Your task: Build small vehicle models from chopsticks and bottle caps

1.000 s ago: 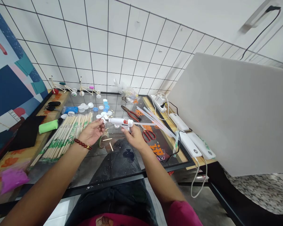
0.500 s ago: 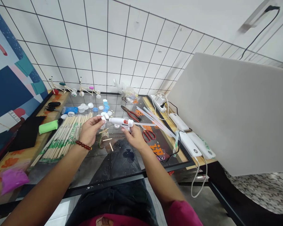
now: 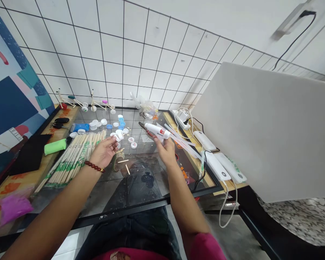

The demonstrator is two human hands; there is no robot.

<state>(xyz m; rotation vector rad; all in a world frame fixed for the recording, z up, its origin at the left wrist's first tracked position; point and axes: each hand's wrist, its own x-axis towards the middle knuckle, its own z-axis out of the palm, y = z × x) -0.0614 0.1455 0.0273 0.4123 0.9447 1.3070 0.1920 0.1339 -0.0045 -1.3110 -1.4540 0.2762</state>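
Above the glass tabletop (image 3: 151, 169), the left hand (image 3: 104, 151) pinches a round white plastic cap (image 3: 120, 134), left of the white plastic glue gun (image 3: 157, 130) the right hand (image 3: 166, 151) wraps, barrel slanting toward the far edge.

glue gun (image 3: 156, 130) is mostly white with a red patch toward the back, sitting in the right hand (image 3: 166, 150), front end aimed left and away from the body. cap (image 3: 120, 135) is small, white, pinched in the left hand (image 3: 104, 152), clear gap between the two

Soft, even light with reflections in the glass tabletop (image 3: 148, 159)
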